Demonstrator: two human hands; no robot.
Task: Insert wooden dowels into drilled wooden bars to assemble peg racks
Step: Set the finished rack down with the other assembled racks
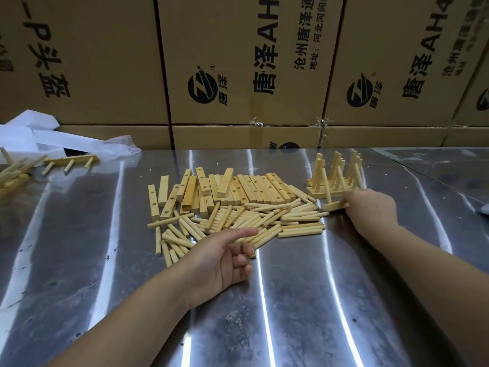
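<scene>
1. A wall of closed brown cardboard boxes (pixel 238 62) printed with black characters stands behind the shiny metal surface (pixel 304 300). What is inside them can't be seen.
2. Nothing on the surface sits in a container. A loose heap of pale round wooden dowels (pixel 238 221) lies in the middle, and just behind it is a rough row of pale drilled wooden bars (pixel 238 189), some of them lying across others.
3. To the right of the row, finished peg racks (pixel 336 176) are stacked with their pegs pointing up.
4. Beside that stack, the right hand (pixel 370 205) grips the end of a partly pegged bar (pixel 333 206), which has one dowel standing in it. The hand's fingers are curled at the bar's end, and its back hides their tips.
5. The left hand (pixel 222 263) is at the near edge of the dowel heap. One finger is stretched out, the others are loosely curled, and it holds nothing.
6. At far left, white packing pieces (pixel 39 136) lie crumpled by a three-peg rack (pixel 71 158) on its side.
7. More pegged wood (pixel 13 173) is cut off by the left edge, and I can't tell how many pieces there are.
</scene>
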